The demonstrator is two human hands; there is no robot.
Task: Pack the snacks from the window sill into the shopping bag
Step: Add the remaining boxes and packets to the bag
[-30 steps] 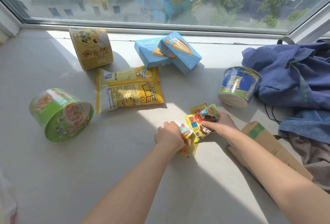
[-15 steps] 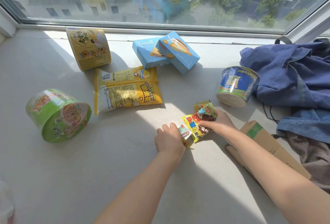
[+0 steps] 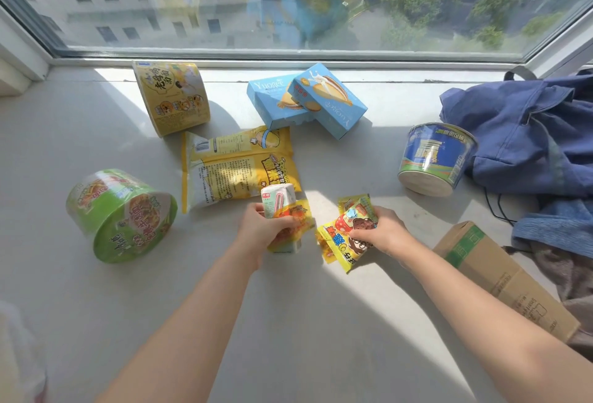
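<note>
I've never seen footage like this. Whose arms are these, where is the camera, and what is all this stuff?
No machine here: a person wears a camera on the head, looking down at their own bare arms. The left hand grips a small drink carton with a yellow packet. The right hand holds small colourful snack packets. On the window sill lie a green noodle bowl, a yellow tub, a yellow bag, two blue boxes and a blue cup. Right: blue cloth and a cardboard box.
</note>
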